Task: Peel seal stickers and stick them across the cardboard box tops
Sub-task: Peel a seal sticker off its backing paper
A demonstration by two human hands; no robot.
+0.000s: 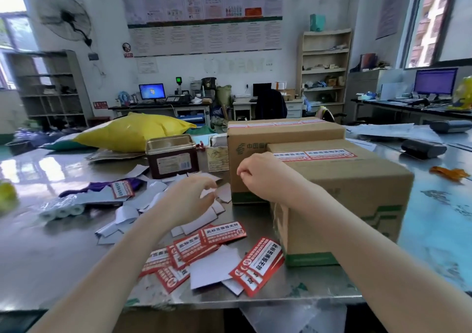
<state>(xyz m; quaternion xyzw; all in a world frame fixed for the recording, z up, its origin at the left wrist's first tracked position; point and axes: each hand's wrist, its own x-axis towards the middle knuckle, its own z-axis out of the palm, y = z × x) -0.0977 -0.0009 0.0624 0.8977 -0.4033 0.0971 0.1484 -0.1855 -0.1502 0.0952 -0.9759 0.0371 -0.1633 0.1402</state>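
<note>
Nearest, at about 6 o'clock on the shiny tabletop [63,251], lies a messy pile of red seal stickers [222,233] mixed with white backing papers [214,266]. These stickers are not yet peeled, so there is more work to do.

A little farther, near the middle, the left hand [194,194] hangs over the paper scraps with its fingers curled in close. I cannot tell if it holds a small scrap. Beside it at 3 o'clock, the right hand [258,171] sits at the left edge of the near cardboard box [344,199], fingers pinched together. It may hold something thin, but I cannot tell.

The near cardboard box already has stickers in a row across its top [315,154]. The far cardboard box [281,133] behind it, at 12 o'clock, has a strip [278,123] too. So both tops look at least partly done.

At 10 o'clock stand a dark tin [172,156] and a yellow bag [132,133]. The loose scraps could get in the way when picking up the next sticker.
</note>
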